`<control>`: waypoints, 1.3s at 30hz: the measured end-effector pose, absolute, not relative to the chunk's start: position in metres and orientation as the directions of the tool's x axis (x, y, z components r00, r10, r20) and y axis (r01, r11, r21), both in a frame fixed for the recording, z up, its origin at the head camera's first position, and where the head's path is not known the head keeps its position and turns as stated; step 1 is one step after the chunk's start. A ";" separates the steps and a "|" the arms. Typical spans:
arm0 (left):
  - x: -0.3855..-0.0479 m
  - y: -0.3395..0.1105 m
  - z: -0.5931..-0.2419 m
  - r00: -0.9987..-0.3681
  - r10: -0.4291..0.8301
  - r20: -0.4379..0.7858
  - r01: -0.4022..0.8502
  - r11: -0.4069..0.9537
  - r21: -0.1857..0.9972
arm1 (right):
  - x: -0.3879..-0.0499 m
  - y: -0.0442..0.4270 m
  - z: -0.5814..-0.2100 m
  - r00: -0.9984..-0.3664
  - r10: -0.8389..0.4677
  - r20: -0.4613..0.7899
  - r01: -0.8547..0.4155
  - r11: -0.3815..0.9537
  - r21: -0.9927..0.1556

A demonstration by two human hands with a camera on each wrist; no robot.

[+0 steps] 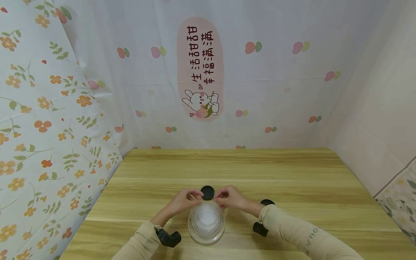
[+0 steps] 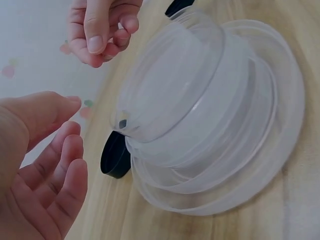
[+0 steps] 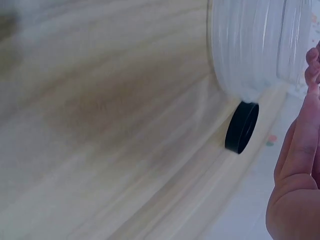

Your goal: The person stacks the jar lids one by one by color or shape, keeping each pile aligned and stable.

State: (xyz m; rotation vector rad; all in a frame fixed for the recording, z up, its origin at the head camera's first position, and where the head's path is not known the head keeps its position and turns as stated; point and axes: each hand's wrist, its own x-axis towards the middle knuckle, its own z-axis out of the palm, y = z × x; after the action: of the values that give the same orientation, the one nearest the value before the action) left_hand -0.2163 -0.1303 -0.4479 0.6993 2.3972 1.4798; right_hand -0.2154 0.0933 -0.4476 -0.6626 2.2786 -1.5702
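Observation:
On the table stands a tiered stack of clear round plastic containers (image 1: 208, 224), wide at the bottom and narrower toward the top. In the left wrist view the clear stack (image 2: 200, 110) shows several rims one above another; how its pieces join is hard to tell. My left hand (image 1: 186, 199) hovers by its far left side, fingers loosely bent, with a gap between thumb and fingers. Opposite it, my right hand (image 1: 232, 198) has its thumb near its bent fingers, and nothing shows between them. Behind the stack lies a shallow round black cap (image 1: 207, 193).
The wood-grain table (image 1: 156, 169) reaches back to a printed cloth (image 1: 276, 90). Black devices are strapped at both wrists, one of them the left wrist device (image 1: 168, 238). Floral cloth (image 1: 48, 126) hangs along the left side.

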 end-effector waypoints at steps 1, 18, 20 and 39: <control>-0.216 -0.129 -0.444 -0.863 0.502 0.055 0.269 0.364 0.892 | -0.216 0.093 -0.444 -0.853 -0.522 0.021 -0.204 0.296 -0.933; -0.248 -0.117 -0.476 -0.944 0.324 0.062 0.162 0.290 0.943 | -0.260 0.088 -0.472 -0.909 -0.416 -0.018 -0.136 0.337 -0.932; -0.251 -0.115 -0.482 -0.953 0.298 0.053 0.146 0.299 0.943 | -0.262 0.086 -0.474 -0.913 -0.406 -0.045 -0.112 0.355 -0.928; -0.256 -0.113 -0.491 -0.980 0.196 0.035 0.110 0.391 0.914 | -0.268 0.072 -0.482 -0.941 -0.309 -0.139 -0.006 0.427 -0.904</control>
State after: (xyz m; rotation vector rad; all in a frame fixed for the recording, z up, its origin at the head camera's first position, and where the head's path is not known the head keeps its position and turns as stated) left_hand -0.2558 -0.1135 -0.4911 0.2818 2.5532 1.6684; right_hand -0.2685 0.0718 -0.4815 -0.2736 2.3995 -1.5190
